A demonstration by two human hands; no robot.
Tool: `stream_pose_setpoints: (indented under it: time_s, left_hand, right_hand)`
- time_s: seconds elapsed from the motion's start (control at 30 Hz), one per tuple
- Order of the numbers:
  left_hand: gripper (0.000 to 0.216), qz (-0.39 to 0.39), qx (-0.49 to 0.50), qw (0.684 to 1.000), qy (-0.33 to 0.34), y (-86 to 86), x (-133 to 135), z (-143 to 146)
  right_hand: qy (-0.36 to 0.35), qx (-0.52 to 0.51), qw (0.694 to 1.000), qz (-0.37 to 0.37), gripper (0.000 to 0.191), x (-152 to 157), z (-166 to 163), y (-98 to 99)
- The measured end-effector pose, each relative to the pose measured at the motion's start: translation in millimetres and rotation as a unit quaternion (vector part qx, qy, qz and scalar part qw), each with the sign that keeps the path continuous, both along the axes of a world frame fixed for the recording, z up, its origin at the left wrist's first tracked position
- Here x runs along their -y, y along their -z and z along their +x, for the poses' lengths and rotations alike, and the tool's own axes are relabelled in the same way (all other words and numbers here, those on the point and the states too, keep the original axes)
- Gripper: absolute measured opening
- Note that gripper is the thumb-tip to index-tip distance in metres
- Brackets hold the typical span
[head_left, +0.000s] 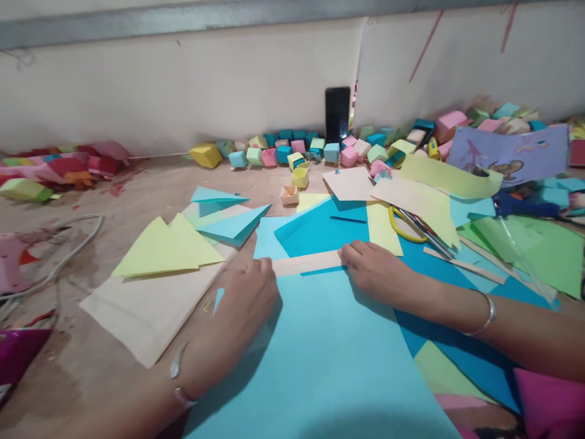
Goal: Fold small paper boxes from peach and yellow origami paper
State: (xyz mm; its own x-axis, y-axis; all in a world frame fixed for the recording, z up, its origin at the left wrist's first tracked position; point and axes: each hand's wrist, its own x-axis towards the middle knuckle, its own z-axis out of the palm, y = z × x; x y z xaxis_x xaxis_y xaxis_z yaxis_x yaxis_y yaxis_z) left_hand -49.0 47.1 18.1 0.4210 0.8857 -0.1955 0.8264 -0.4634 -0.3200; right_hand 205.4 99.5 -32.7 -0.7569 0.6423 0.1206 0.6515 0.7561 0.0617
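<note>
A large light-blue paper sheet [320, 347] lies in front of me on the table. My left hand [237, 311] rests on its upper left corner, fingers curled and pressing down at the sheet's top edge. My right hand [375, 268] presses its fingertips on the top edge further right. Between the two hands a narrow cream paper strip [306, 263] lies along that edge. A darker blue sheet [320, 228] lies just beyond it.
Folded yellow-green triangles [164, 247] and light-blue triangles [233, 224] lie on a cream sheet [146, 311] at left. Yellow-handled scissors [404, 225] lie among loose sheets at right. Several small paper boxes [297, 149] line the wall beside a standing black phone [337, 113]. A white cable [68, 250] runs at far left.
</note>
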Motion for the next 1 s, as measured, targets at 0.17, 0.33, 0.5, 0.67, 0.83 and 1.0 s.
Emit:
stream_pose_setpoints:
  time_s: [0.17,0.33,0.5,0.67,0.83,1.0]
  left_hand:
    - [0.033,0.011,0.010,0.997,-0.069,-9.3,-25.4,-14.7]
    - [0.023,-0.002,0.180,0.982,-0.053,-6.6,-48.4,-1.0]
    - [0.018,-0.098,0.274,0.954,-0.070,8.2,-60.7,1.1]
    - [0.016,-0.131,0.317,0.935,-0.089,13.7,-68.0,-4.0]
    - [0.015,-0.104,0.343,0.930,-0.080,14.2,-69.6,-3.6]
    - [0.019,-0.085,0.348,0.932,-0.059,15.3,-69.7,-4.5]
  right_hand:
    - [-0.005,0.002,1.000,0.005,0.020,-0.6,-0.6,-0.7]
    - [-0.024,0.012,0.999,0.024,0.020,-0.4,0.7,4.1]
    - [-0.032,0.011,0.999,0.038,0.022,-4.2,3.7,1.0]
    - [0.005,-0.058,0.998,0.026,0.026,-24.0,14.0,-9.5]
    - [0.035,-0.082,0.995,-0.052,0.018,-39.8,22.4,-10.1]
    - [0.055,-0.095,0.987,-0.114,0.009,-41.7,22.4,-12.6]
